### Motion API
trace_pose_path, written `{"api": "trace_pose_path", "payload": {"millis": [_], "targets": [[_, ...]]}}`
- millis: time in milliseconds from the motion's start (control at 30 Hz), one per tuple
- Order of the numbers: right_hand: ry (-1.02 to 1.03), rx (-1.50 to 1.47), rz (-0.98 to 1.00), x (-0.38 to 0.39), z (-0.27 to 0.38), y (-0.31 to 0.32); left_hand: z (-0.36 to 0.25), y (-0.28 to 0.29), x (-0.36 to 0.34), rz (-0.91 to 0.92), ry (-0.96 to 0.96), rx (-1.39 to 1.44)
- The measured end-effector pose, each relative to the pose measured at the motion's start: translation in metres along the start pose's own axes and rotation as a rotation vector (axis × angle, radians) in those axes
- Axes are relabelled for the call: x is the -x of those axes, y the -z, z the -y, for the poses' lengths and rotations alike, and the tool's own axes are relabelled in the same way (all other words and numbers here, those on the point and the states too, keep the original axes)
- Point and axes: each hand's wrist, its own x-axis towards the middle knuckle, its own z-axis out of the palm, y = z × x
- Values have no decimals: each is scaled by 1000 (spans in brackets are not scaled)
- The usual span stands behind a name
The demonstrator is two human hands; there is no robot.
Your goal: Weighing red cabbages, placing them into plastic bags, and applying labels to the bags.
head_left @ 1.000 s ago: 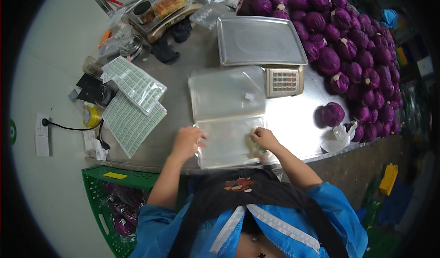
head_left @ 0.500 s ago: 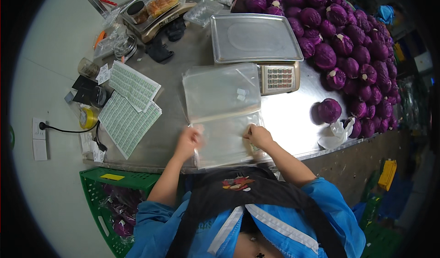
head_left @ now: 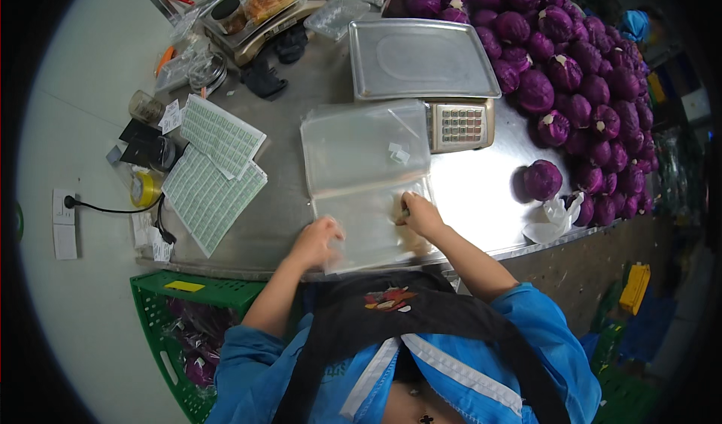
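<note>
A stack of clear plastic bags (head_left: 365, 149) lies on the metal table before me, with a second batch of clear bags (head_left: 361, 236) overlapping its near end. My left hand (head_left: 317, 242) rests at the left edge of the near bags, fingers apart and slightly blurred. Over their right part, my right hand (head_left: 421, 217) is closed, its thumb and fingertips pressed together against the plastic. What those fingertips hold is too small to make out. Two small white labels (head_left: 398, 153) lie on the far bags.
Behind the bags stands a scale with a steel tray (head_left: 425, 59) and a keypad (head_left: 461, 125). Red cabbages (head_left: 553, 85) are heaped at right, one single cabbage (head_left: 541, 180) nearer. Green label sheets (head_left: 214, 176) lie left. A green crate (head_left: 226, 292) holds bagged cabbages below the table edge.
My left hand has shifted slightly down and its fingers have spread. The right hand has moved a little up and left across the near bags.
</note>
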Motion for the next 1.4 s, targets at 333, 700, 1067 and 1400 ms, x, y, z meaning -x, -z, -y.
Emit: {"api": "trace_pose_path", "payload": {"millis": [333, 700, 1067, 1400], "targets": [[-313, -499, -58, -6, -31, 34, 34, -7, -11, -847, 507, 1399], [-364, -37, -158, -7, -20, 59, -3, -5, -9, 136, 589, 321], [-363, -506, -434, 4, -40, 54, 32, -17, -14, -141, 778, 1040], [-251, 157, 109, -6, 24, 33, -10, -11, 1, -75, 132, 41]]}}
